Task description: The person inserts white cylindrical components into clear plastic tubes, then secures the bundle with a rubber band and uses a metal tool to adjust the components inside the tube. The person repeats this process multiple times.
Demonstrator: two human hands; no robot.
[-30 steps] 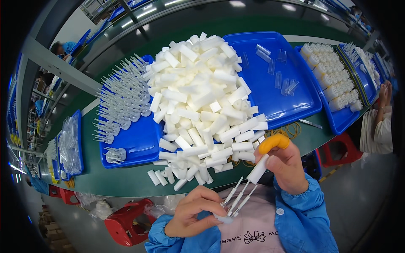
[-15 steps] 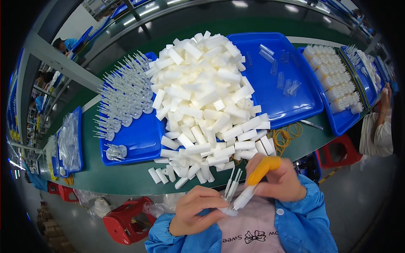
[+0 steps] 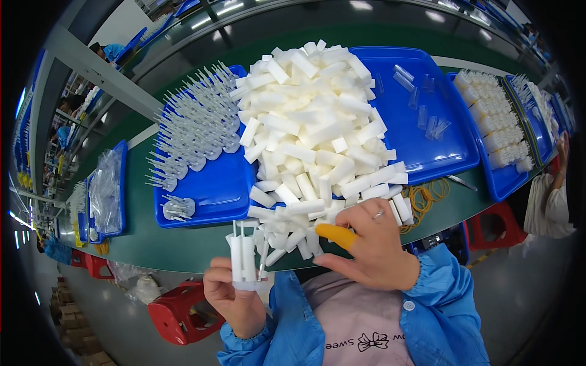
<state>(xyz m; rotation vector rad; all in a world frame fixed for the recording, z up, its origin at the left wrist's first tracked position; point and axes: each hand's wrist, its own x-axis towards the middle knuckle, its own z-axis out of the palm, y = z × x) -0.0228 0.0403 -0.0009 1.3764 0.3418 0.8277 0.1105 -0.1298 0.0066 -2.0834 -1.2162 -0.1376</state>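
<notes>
A clear plastic bag (image 3: 107, 190) lies flat on the far-left blue tray (image 3: 122, 183). The left hand (image 3: 235, 296) has its fingers curled tight round a small bunch of white plastic tubes with thin needle tips (image 3: 245, 256), held upright, long axis vertical, tips up. The right hand (image 3: 372, 244), orange rubber cot (image 3: 337, 235) on 1 finger, hangs loosely open beside the big heap of white plastic tubes (image 3: 311, 128), holding nothing.

Bright overhead strip lights – sharp centre, fisheye-bent, dark rim
</notes>
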